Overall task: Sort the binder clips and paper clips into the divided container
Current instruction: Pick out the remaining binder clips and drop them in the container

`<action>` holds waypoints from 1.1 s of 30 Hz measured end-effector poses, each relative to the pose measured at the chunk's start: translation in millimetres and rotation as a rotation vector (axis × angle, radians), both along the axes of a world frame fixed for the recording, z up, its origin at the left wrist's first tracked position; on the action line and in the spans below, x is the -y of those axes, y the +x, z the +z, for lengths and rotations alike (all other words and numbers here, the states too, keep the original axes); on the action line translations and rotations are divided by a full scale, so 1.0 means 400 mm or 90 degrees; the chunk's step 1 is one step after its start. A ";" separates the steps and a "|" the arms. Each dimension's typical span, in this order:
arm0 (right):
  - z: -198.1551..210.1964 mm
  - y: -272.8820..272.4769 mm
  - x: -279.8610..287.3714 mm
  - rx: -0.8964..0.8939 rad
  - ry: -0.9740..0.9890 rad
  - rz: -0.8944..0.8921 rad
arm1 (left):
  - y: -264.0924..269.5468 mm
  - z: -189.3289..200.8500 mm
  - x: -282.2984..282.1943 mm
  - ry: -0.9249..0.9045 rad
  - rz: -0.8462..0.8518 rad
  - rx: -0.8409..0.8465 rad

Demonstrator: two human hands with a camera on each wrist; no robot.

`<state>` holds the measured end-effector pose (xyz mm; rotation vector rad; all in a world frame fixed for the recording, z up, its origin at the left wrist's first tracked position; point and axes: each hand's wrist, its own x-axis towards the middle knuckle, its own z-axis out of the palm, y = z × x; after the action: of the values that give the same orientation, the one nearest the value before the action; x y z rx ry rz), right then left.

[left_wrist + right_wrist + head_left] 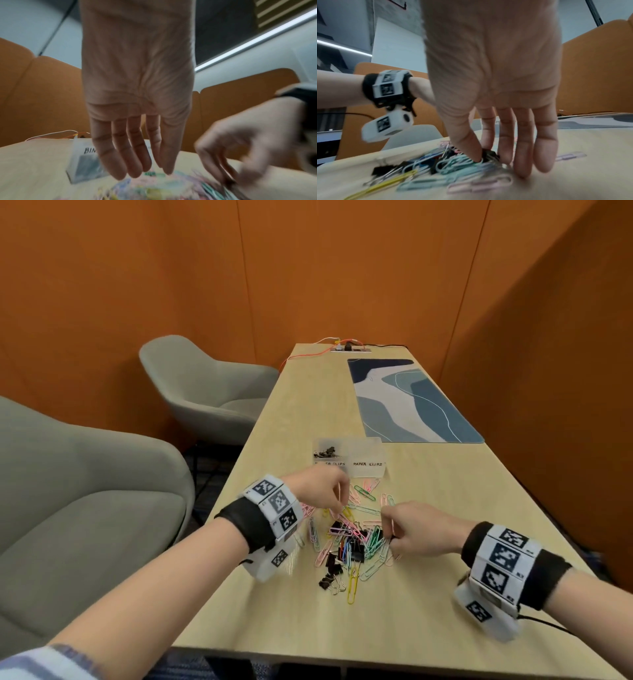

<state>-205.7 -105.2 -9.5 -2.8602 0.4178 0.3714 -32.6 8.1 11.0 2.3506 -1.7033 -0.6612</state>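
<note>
A mixed pile of coloured paper clips (371, 542) and black binder clips (330, 561) lies on the wooden table (462, 525). Behind it stands the clear divided container (368, 455), labelled for binder clips on the left and paper clips on the right; a few black binder clips (325, 454) lie in its left part. My left hand (329, 491) hovers over the pile's far left side, its fingers (135, 159) straight and holding nothing. My right hand (394, 534) reaches into the pile's right side, where thumb and forefinger pinch a black binder clip (491, 155).
A blue patterned mat (411, 402) lies further back on the right. A power socket with cables (346, 348) sits at the table's far end. Two grey armchairs (205, 385) (85, 491) stand along the left side. The near table edge (342, 659) is close to me.
</note>
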 end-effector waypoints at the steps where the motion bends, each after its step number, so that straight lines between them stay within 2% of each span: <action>1: 0.008 0.008 0.002 0.013 0.011 -0.015 | -0.009 -0.010 -0.009 0.020 -0.013 0.015; 2: 0.013 0.016 0.008 0.038 0.051 -0.048 | -0.016 -0.020 -0.016 0.032 -0.023 0.032; 6: 0.011 0.037 0.020 0.123 0.353 -0.218 | -0.032 -0.059 -0.026 0.031 -0.068 0.048; 11: -0.009 0.053 0.013 0.122 0.522 -0.383 | -0.028 -0.077 -0.017 -0.017 -0.047 0.028; 13: -0.007 0.053 0.003 0.106 0.505 -0.368 | -0.017 -0.079 -0.017 -0.029 -0.024 -0.005; 16: 0.001 0.045 -0.014 0.102 0.398 -0.281 | 0.008 -0.069 -0.022 -0.060 0.034 -0.070; 18: 0.000 0.041 -0.022 0.100 0.355 -0.237 | 0.030 -0.060 -0.025 -0.080 0.071 -0.070; 23: 0.008 0.041 -0.030 0.107 0.397 -0.231 | 0.059 -0.063 -0.034 -0.076 0.106 -0.049; 28: 0.008 0.041 -0.061 0.068 0.250 -0.102 | 0.057 -0.082 -0.041 -0.078 0.118 -0.085; 31: -0.018 0.044 -0.067 0.067 0.114 -0.022 | 0.052 -0.083 -0.042 -0.092 0.125 -0.100; 33: -0.032 0.051 -0.068 0.089 0.078 0.000 | 0.052 -0.078 -0.038 -0.095 0.115 -0.106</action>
<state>-185.1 -78.1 -22.3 -2.7457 0.3554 0.1889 -11.6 23.5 -20.1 2.2434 -1.4012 -0.6542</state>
